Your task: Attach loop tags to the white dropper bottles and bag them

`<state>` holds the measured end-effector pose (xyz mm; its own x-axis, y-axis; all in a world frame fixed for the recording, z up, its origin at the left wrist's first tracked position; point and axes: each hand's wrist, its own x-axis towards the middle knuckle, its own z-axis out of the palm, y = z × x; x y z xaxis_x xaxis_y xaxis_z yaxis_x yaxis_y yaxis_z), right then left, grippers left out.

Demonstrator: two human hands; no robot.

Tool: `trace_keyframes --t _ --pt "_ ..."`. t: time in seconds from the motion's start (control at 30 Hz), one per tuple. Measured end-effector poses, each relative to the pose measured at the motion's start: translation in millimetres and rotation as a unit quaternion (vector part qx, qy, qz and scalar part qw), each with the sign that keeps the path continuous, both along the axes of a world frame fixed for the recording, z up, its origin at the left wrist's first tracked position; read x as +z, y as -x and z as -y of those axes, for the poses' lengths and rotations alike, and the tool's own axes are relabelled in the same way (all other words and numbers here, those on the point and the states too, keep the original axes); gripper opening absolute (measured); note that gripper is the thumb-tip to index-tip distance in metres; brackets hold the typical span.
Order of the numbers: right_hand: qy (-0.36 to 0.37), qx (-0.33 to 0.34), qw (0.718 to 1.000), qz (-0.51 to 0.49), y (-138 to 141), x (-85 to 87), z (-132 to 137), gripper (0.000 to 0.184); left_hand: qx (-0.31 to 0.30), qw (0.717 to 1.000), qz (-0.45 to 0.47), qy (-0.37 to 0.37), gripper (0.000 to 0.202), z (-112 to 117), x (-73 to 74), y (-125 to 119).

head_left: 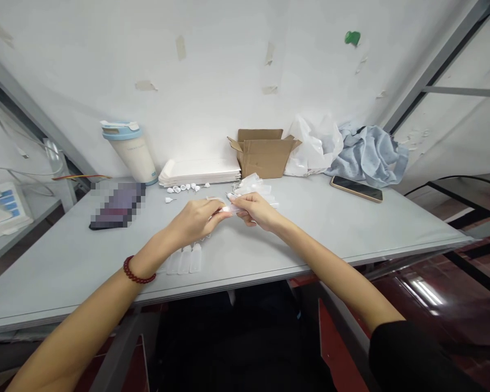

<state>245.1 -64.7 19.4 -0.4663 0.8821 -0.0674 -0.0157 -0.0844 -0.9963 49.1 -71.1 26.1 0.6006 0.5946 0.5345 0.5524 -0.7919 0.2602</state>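
Observation:
Above the middle of the table, my left hand (pixel 198 220) and my right hand (pixel 256 210) meet at a small clear plastic squeeze bottle (pixel 234 209). The left fingers pinch its white end, and the right fingers are closed around its body, hiding much of it. A small white piece (pixel 229 195) shows by my right thumb; whether it is held I cannot tell. Several white needle-tip caps (pixel 183 188) lie behind my left hand, with a lone one (pixel 170 200) nearer. Clear bottles (pixel 184 260) lie in a row below my left wrist. More clear bottles (pixel 253 184) are piled beyond my right hand.
Along the wall stand a tumbler (pixel 131 152), a stack of white trays or boxes (pixel 200 170), an open cardboard box (pixel 265 157), a white plastic bag (pixel 312 144) and a blue cloth (pixel 369 155). A phone (pixel 356 188) lies right, a blurred-out dark object (pixel 118 206) left.

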Motion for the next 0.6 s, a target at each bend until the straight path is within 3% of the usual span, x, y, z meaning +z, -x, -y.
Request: trace_keyframes --t 0.1,0.17,0.23,0.33,0.47,0.6 --pt "-0.062 -0.015 0.998 -0.002 -1.5 -0.6 -2.0 0.051 0.008 0.998 -0.014 0.057 0.032 -6.2 12.2 10.6" --pt "-0.140 -0.073 0.987 0.024 -4.8 0.0 -4.4 0.047 0.051 0.992 -0.034 0.106 0.032 -16.9 17.2 25.4" --pt "-0.240 -0.164 0.954 0.074 -10.7 0.8 -8.1 0.040 0.131 0.982 -0.066 0.120 0.030 -32.4 16.8 46.0" --pt "-0.367 -0.280 0.878 0.125 -22.3 0.1 -16.9 0.032 0.245 0.956 -0.130 0.096 0.031 -57.8 7.9 80.3" --pt "-0.404 -0.346 0.830 0.167 -36.9 -6.8 -34.8 0.025 0.316 0.922 -0.168 0.149 0.037 -78.6 -4.7 110.1" --pt "-0.420 -0.334 0.812 0.229 -47.1 -14.1 -51.5 0.015 0.305 0.923 -0.135 0.193 0.032 -81.4 -7.6 113.0"
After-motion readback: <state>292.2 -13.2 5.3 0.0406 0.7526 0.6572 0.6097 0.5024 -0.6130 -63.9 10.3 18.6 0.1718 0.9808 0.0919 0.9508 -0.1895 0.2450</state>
